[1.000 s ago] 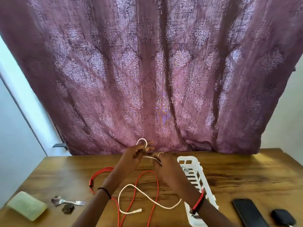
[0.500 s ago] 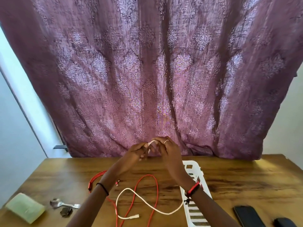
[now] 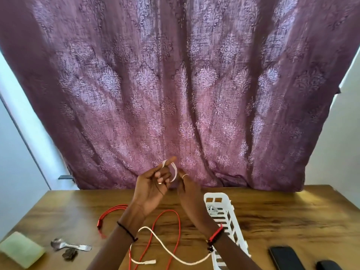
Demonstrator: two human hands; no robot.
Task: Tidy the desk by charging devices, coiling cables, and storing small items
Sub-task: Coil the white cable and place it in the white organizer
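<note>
While left hand (image 3: pixel 152 185) pinches white cable (image 3: pixel 176 171) loop above desk (image 3: pixel 282 211), right hand (image 3: pixel 188 193) grip unclear; trailing tail may snag red cable (image 3: pixel 179 227), springy loop could slip free.

Daylight glows through the purple curtain (image 3: pixel 179 84) from behind, and the picture is soft. The wide lens bends the edges; the desk (image 3: pixel 282 215) shines at the right.
</note>
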